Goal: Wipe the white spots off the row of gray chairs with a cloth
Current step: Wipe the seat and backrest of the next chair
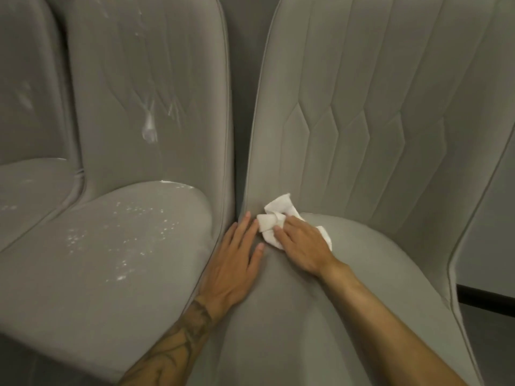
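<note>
Three gray seats in view: right-hand chair (362,274), middle chair (83,274), far-left chair (28,190). Wiping under way at the rear left corner of the right-hand seat. White cloth (278,208) bunched under the right grip (303,246) — fingers laid nearly flat, pressing rather than pinching. Left grip (237,263) open and flat on the same seat, fingertips just beside the cloth. No marks visible on this chair; white spots (122,235) thick on the middle chair. Next move, as judged: carrying the cloth across to that seat — firm strokes likely needed.
</note>
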Available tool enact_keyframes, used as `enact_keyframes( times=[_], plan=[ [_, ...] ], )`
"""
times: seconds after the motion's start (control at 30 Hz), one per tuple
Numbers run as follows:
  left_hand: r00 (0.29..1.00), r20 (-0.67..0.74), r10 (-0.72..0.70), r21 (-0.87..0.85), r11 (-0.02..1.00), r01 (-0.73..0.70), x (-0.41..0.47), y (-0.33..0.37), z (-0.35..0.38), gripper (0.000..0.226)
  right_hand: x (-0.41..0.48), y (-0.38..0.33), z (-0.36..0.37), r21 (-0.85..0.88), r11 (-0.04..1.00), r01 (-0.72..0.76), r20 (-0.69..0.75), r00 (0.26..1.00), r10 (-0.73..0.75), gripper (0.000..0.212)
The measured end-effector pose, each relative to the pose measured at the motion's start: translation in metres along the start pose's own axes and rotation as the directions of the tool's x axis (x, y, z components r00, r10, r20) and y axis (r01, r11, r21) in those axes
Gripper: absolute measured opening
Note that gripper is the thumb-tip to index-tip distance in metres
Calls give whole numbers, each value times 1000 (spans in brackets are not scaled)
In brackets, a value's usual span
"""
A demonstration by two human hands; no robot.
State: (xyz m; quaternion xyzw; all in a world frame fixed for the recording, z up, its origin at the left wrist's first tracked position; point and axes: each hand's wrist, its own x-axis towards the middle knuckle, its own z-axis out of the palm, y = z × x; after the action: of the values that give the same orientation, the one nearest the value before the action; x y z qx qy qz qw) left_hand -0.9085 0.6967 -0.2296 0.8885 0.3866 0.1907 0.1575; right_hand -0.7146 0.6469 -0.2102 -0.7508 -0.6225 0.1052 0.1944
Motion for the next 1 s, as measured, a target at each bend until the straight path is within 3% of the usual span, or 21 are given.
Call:
enact_keyframes(
  times=[0.17,0.37,0.57,0.73,0.8,0.9,1.0],
  plan=[
    [1000,-26,-12,-85,996,10,-2,-4,-2,56,-14,-26,23,23,997,68,48,996,-69,38],
    [995,-25,99,-87,991,-101,-23,-15,-19,65,-40,-71,35,74,994,75,-100,993,-67,31],
    [982,7,189,-61,980,-189,-52,-75,-81,62,-59,-150,57,215,973,-79,-213,969,126,35],
    [992,19,128,6,992,-128,-86,-162,-141,64,-54,-232,85,353,913,-205,-302,899,318,46],
    [995,6,102,1,995,-102,-99,-200,-163,66,-54,-263,101,295,937,-186,-287,918,272,49],
    [998,-18,62,-19,998,-62,-114,-260,-186,64,-58,-300,132,-7,994,-111,-107,988,110,63],
    [999,-30,36,-11,999,-36,-125,-312,-205,61,-59,-311,138,-110,982,-151,-15,989,150,73]
  ],
)
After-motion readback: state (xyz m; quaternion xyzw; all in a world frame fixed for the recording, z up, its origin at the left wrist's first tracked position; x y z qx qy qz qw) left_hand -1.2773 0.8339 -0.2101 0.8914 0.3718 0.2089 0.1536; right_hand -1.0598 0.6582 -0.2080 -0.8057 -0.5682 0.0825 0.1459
